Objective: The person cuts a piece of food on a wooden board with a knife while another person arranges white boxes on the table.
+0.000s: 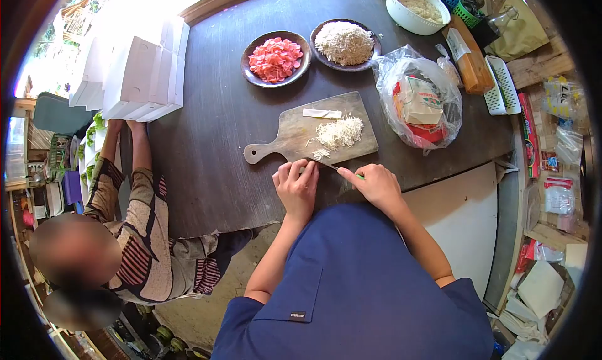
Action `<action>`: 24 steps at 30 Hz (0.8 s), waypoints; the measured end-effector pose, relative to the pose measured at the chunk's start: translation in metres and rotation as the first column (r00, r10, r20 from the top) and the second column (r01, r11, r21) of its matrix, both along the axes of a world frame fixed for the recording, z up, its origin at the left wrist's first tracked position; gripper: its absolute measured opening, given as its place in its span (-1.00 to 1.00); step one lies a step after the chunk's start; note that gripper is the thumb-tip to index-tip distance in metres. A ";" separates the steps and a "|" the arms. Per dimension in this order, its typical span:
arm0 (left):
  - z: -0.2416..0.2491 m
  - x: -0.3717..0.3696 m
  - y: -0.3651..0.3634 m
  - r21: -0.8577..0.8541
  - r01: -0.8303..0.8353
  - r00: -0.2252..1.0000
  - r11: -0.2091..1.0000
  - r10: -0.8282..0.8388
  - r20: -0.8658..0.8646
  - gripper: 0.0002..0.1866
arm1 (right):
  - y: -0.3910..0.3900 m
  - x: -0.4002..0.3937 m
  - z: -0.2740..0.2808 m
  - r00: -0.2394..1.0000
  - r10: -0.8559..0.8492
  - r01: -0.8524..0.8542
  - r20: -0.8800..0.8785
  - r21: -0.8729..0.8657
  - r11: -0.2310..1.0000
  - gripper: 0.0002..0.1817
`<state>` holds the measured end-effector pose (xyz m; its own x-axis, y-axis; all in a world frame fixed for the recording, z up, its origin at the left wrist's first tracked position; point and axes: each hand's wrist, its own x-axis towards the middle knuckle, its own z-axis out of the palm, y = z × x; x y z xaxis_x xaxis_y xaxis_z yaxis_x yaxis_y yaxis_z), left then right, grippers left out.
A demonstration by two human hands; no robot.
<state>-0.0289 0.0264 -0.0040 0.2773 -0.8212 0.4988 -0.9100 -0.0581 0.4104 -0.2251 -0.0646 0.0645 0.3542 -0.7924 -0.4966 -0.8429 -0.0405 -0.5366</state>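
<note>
My right hand (377,185) grips a knife (328,165) by its green handle, the blade pointing left along the near edge of the wooden cutting board (291,127). My left hand (296,185) is at that same edge with its fingers curled together by the blade's tip. What those fingers hold, if anything, is hidden. A heap of pale, thin shreds (342,133) lies on the board. Behind the shreds rests a whitish, flat strip (322,113). The board's handle points left.
Beyond the board stand a bowl of pink slices (274,59) and a bowl of pale shreds (344,42). A plastic bag (419,100) with packets sits to the right, a white basin (416,9) behind it. White boxes (143,71) are stacked left, near another person (141,234).
</note>
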 end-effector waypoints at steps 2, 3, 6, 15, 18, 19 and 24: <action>0.002 -0.001 -0.001 0.019 -0.008 1.000 1.000 0.008 -0.001 -0.83 | -0.001 0.003 -0.004 1.000 0.003 -0.003 -0.019 -0.008 1.000 -0.15; 0.002 -0.002 -0.001 0.017 -0.002 1.000 1.000 0.002 -0.002 -0.83 | -0.001 0.004 -0.009 1.000 -0.003 0.002 -0.020 -0.010 1.000 -0.15; -0.002 -0.001 -0.001 0.020 0.000 1.000 1.000 0.000 0.007 -0.82 | -0.003 0.008 -0.017 1.000 0.011 -0.010 0.030 -0.030 1.000 -0.14; -0.004 -0.001 -0.002 0.026 -0.021 1.000 0.999 0.021 0.006 -0.83 | 0.001 -0.003 0.002 1.000 -0.002 0.002 0.003 -0.005 1.000 -0.14; -0.005 -0.001 -0.003 0.011 -0.033 0.999 0.999 0.033 0.010 -0.83 | 0.002 0.000 -0.007 1.000 -0.019 0.018 0.025 0.010 1.000 -0.15; -0.004 0.000 -0.002 0.010 -0.025 1.000 1.000 0.025 0.009 -0.84 | 0.003 0.005 -0.009 0.999 -0.017 0.016 0.035 0.008 1.000 -0.15; -0.003 0.002 -0.002 0.021 -0.012 1.000 1.000 0.012 0.018 -0.83 | -0.001 0.016 -0.017 0.999 -0.023 0.024 0.047 -0.027 0.999 -0.15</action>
<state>-0.0271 0.0243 -0.0073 0.2783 -0.8284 0.4862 -0.9164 -0.0773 0.3927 -0.2093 -0.0661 0.0471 0.3580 -0.8138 -0.4578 -0.8178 -0.0366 -0.5744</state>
